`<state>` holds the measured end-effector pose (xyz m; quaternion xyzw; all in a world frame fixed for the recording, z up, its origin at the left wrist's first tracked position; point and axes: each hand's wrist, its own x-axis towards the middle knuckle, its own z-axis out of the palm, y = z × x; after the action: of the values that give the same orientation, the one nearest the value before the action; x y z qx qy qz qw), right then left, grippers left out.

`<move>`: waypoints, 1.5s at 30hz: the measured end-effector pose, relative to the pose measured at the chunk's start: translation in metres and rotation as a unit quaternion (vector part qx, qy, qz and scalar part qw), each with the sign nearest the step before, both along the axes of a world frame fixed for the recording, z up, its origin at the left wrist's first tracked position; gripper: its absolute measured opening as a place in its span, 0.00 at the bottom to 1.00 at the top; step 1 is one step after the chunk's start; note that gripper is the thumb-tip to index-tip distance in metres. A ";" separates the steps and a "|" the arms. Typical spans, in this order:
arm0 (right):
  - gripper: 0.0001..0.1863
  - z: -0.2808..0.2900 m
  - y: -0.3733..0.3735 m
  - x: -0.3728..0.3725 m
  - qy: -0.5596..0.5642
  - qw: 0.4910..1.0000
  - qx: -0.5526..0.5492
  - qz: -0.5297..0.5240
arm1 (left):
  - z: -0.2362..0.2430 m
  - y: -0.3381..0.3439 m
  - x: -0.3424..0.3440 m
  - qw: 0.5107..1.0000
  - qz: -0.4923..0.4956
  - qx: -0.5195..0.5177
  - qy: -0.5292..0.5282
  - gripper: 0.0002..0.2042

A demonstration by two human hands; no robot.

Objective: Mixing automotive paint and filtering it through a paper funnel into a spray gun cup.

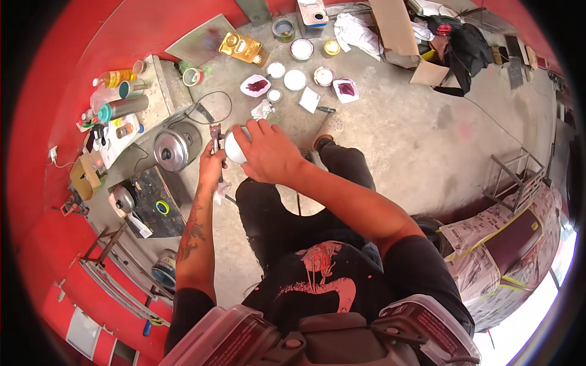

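Note:
My left hand (212,166) is closed round the grip of a spray gun (215,135), held upright in front of my knees. Beside it is a round white cup (234,148), which appears to belong to the gun. My right hand (271,152) lies over that cup with its fingers bent across the top and side. Whether the cup is joined to the gun is hidden. Beyond my hands, a crumpled white tissue (262,110) lies on the concrete floor near several open paint cans, among them a white one (295,80).
Two tubs with dark red paint (255,85) and a yellow metal can (242,48) stand ahead. A lidded metal pot (171,150) and a black board (157,204) are at left. A paper-masked car part (500,250) is at right, a cardboard box (397,30) far right.

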<state>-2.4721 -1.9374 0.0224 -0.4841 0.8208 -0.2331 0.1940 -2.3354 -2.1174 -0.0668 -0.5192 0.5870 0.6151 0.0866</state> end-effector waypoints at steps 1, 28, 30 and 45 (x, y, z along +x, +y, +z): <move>0.39 -0.021 -0.007 -0.014 0.009 1.000 0.002 0.001 | -0.022 -0.007 -0.014 1.000 -0.010 0.009 0.002 0.21; 0.40 -0.508 0.004 -0.252 0.134 0.946 0.138 -0.262 | -0.282 -0.073 -0.116 0.992 -0.030 0.086 0.082 0.06; 0.38 -0.502 0.023 -0.247 0.111 0.953 0.087 -0.269 | -0.281 -0.071 -0.114 0.992 -0.047 0.080 0.082 0.06; 0.16 -0.398 0.200 -0.185 -0.102 0.934 0.335 -0.068 | -0.276 -0.067 -0.130 0.979 -0.107 0.122 0.119 0.08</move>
<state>-2.6566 -1.7369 -0.3752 -0.3082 0.8579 -0.0055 0.4111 -2.4657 -2.1848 -0.3425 -0.3616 0.5657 0.7269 0.1444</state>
